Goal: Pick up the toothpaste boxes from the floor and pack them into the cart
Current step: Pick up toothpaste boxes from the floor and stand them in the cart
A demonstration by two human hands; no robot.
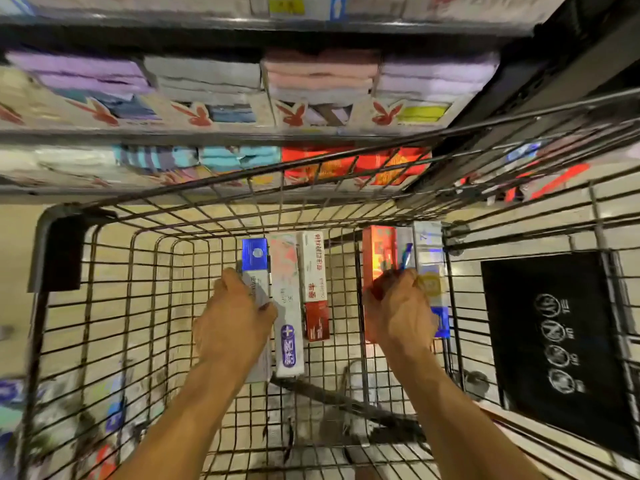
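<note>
Wire mesh of the cart [104,306] frames the near view, with both bare forearms reaching down into it. Through its left wall some blurred coloured shapes [114,410] lie on the floor, too smeared to call boxes.

Further in, the left hand [235,317] has its fingers curled round the near half of a blue-topped box [255,258]. This box lies flat on the cart bottom, side by side with a white box [287,306] and a red-and-white box [314,282]. The right hand [398,313] grips the near end of an orange box [378,251] against the right wall. Whether it also holds the silver box [429,258] just beside it cannot be told.

The step in hand looks like setting boxes down in rows. Next, each hand should likely let go once its box sits square against its neighbour, then go back to the floor for any that are left.

Beyond the cart hangs a black sign [547,341], and past the far wall stand shelves [242,135] of folded towels [207,77].
</note>
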